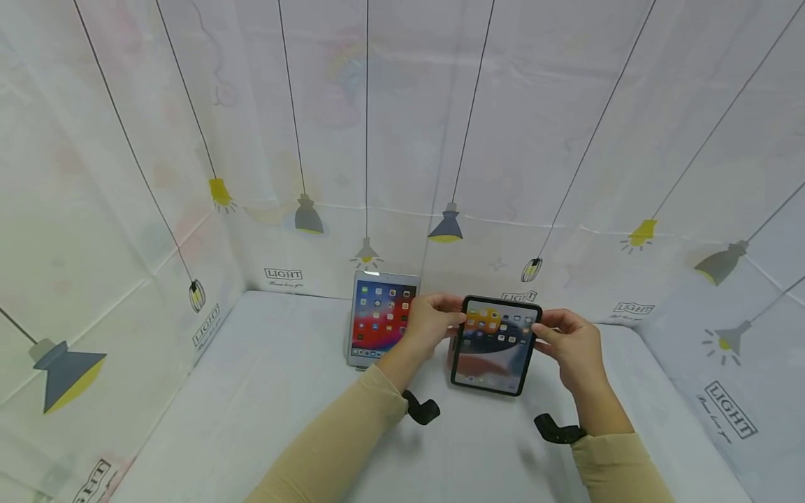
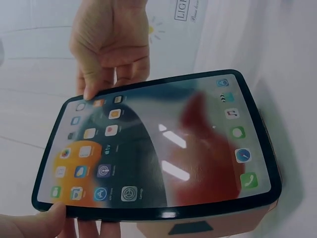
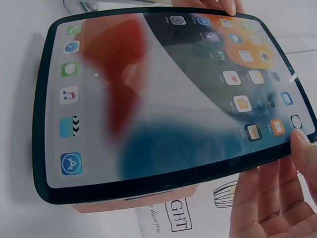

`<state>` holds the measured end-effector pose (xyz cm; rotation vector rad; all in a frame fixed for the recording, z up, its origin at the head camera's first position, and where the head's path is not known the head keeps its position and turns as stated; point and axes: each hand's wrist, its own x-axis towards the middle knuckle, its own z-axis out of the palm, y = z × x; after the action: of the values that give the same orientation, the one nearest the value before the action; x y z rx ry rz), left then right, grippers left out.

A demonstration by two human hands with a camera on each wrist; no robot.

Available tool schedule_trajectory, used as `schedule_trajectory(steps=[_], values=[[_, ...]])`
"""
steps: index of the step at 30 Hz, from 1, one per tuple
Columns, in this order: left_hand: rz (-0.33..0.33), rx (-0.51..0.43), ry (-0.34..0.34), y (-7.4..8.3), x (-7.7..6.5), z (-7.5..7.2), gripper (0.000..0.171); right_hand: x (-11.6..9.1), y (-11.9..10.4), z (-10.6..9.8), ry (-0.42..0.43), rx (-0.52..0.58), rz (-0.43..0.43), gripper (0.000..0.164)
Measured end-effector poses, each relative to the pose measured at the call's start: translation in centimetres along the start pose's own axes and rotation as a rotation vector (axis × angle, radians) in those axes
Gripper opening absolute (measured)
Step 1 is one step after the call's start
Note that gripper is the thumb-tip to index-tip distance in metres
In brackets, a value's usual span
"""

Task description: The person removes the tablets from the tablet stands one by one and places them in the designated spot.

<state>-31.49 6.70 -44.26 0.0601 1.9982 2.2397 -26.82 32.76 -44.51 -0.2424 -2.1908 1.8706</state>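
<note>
Both hands hold a black-edged tablet [image 1: 493, 349] with its lit home screen facing me, tilted back. My left hand [image 1: 430, 323] pinches the upper left edge, thumb at the front rim and fingers behind. At the upper right edge, my right hand [image 1: 571, 342] pinches in the same way. Behind the black tablet, the wrist views show a pinkish block-like thing [image 3: 138, 199], mostly hidden; its kind is unclear. To the left stands a white-framed tablet [image 1: 375, 314], lit and leaning back, partly covered by my left hand.
A white-covered table [image 1: 277, 391] lies beneath everything. Around it hang white cloth walls [image 1: 390, 126] printed with lamps. Black curved mounts [image 1: 421, 409] stick out at both wrists, above the table.
</note>
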Motion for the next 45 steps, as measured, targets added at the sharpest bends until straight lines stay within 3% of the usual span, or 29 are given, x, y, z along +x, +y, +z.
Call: schedule_trajectory(steps=[12, 31, 45], values=[[-0.027, 0.015, -0.001, 0.3, -0.8, -0.2, 0.018, -0.9, -0.5, 0.3, 0.037, -0.044, 0.028, 0.01], [-0.073, 0.051, -0.018, -0.4, -1.3, -0.3, 0.018, -2.0, -0.2, 0.3, 0.049, -0.106, 0.12, 0.029], [-0.107, 0.07, -0.008, -1.3, -1.8, -0.4, 0.017, -2.5, -0.2, 0.5, 0.027, -0.131, 0.158, 0.03]])
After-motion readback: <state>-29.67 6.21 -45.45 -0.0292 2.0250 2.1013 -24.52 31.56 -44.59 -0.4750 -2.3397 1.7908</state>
